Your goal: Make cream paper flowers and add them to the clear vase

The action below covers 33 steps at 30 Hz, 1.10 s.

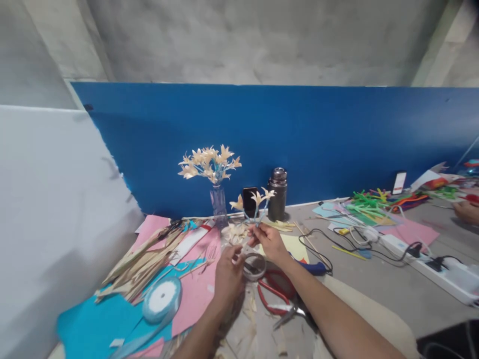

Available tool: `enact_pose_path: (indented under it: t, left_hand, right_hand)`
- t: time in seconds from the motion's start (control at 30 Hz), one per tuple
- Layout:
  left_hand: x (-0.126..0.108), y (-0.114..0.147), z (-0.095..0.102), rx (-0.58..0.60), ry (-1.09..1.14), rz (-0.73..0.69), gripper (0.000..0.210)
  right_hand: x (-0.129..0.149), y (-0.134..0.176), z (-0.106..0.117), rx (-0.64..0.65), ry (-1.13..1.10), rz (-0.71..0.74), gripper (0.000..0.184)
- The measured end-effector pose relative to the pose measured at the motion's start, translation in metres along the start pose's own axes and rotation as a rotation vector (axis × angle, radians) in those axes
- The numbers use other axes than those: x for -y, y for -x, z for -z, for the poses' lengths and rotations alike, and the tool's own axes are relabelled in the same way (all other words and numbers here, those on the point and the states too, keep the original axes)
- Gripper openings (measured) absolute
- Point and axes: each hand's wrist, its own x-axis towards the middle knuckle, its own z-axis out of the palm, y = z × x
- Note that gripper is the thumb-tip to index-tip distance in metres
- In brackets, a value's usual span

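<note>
Your right hand (272, 244), centre frame, had its fingers pinched on the sprig (257, 198) by its stems. Three pale blooms stood just above those fingertips. Your left hand (229, 273) was lower and left of the sprig, fingers curled; couldn't tell if it gripped anything. Tape roll (255, 277) sat just right of it, contact unclear. Vase (219, 207) with flowers (211, 162) stood beyond, left of the sprig; flask (277, 197) beyond, to its right. Pliers (289, 314) lay lower centre, ribbon spool (162, 299) lower left.
</note>
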Motion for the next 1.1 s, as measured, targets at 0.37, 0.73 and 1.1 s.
enact_pose_path:
  t: [0.37,0.73,1.1]
  left_hand:
    - [-0.009,0.000,0.001,0.044,0.124,0.050,0.023]
    - [-0.004,0.001,0.002,0.019,0.040,0.018,0.017]
    - [-0.047,-0.030,0.022,0.099,0.283,0.128,0.025]
  right_hand:
    - [0.016,0.006,0.000,0.093,-0.120,-0.062,0.039]
    - [0.026,-0.005,0.016,-0.188,-0.147,-0.098,0.038]
    - [0.029,0.003,0.010,0.017,-0.191,-0.098,0.033]
